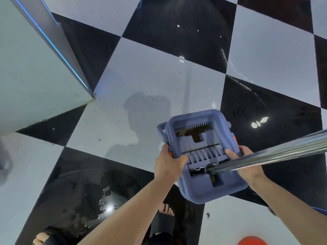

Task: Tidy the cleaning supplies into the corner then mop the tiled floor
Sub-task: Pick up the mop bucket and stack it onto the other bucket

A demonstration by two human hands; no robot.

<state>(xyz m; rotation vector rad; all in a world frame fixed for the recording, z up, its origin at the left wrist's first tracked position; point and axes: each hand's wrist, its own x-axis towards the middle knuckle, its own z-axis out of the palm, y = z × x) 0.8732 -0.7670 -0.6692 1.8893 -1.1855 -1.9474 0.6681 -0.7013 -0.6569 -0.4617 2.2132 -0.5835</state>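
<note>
At far left a pale, smooth wall [31, 71] meets the floor [145, 71] at an outward corner, with a metal trim strip carrying a thin blue line running down its edge. The floor is glossy tile in large black and white squares set diagonally, speckled with dirt near the corner. Low on a black tile lies a puddle [104, 206] of beaded water, shining under reflected light. A bare foot [166, 210] shows in a dark sandal below the arms.

The left hand [168, 163] grips the left edge of the bucket [203, 156], thumb over the rim and fingers curled under beside an orange clip. The bucket is blue plastic, rectangular with rounded corners, held above the floor at centre right, tilted with its open top facing the camera. Its long axis runs from near the person up and away, slightly leftward. Inside are ribbed wringer slats, a comb-toothed bar and dark water in the far slot. A loop handle hangs off its far left corner.

The right hand [246, 161] grips the right edge, thumb over the rim. A shiny metal mop pole [276, 152] crosses above that hand, its dark lower end in the near slot, rising rightward out of view. An orange object [252, 241] shows at the bottom right.
</note>
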